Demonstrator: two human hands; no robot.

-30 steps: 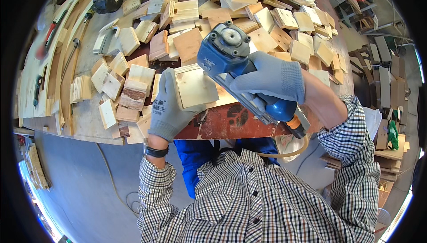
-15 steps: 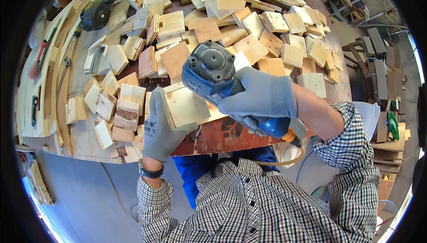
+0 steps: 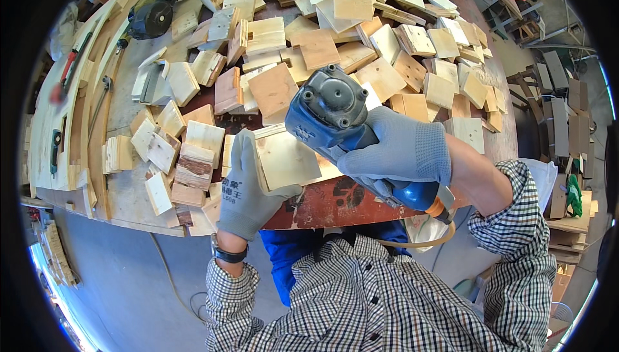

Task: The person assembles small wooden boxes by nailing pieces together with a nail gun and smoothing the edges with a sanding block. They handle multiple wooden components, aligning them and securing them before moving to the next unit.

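Observation:
My right hand (image 3: pixel 403 146), in a grey work glove, grips the handle of a dark blue pneumatic nail gun (image 3: pixel 332 104). An orange fitting joins a tan air hose (image 3: pixel 425 244) to its handle end. Beneath the tool lies a flat, pale wooden block (image 3: pixel 287 158) at the near edge of the table. The tool's head hides where its nose is. My left hand (image 3: pixel 248 187), gloved too, holds the block's left side and near corner, fingers along the side and thumb at the front edge.
Many wooden blocks (image 3: pixel 274 91) are heaped across the red-brown table (image 3: pixel 335 200). On the left lie long wooden strips (image 3: pixel 97 126), a red-handled tool (image 3: pixel 68 65) and a black tape-measure-like reel (image 3: pixel 151 17). Stacked boards (image 3: pixel 561 113) stand beyond the right edge.
The whole view has shifted, so everything appears slightly farther right and lower. Both hands keep their holds, and the nail gun stays over the block with barely any movement against it.

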